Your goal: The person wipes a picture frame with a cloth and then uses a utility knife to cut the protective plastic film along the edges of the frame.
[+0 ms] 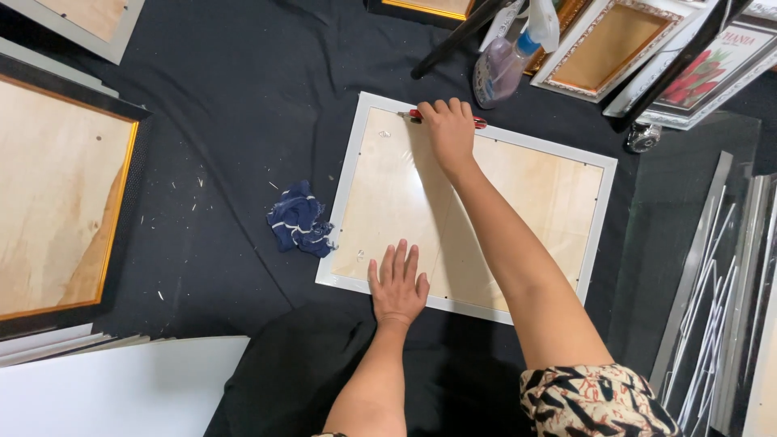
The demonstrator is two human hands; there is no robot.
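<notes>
A white picture frame (351, 174) lies face down on a dark cloth, its pale wooden backing board (534, 202) showing. My left hand (398, 282) rests flat on the frame's near edge, fingers spread. My right hand (447, 129) reaches to the far edge and is closed over a red-handled tool (479, 123), most of which is hidden under the fingers.
A crumpled blue rag (299, 218) lies left of the frame. A spray bottle (506, 61) stands just behind it. More frames (57, 194) sit at the left and at the back right (607, 44). Metal strips (712, 291) and a glass sheet (672, 194) lie at the right.
</notes>
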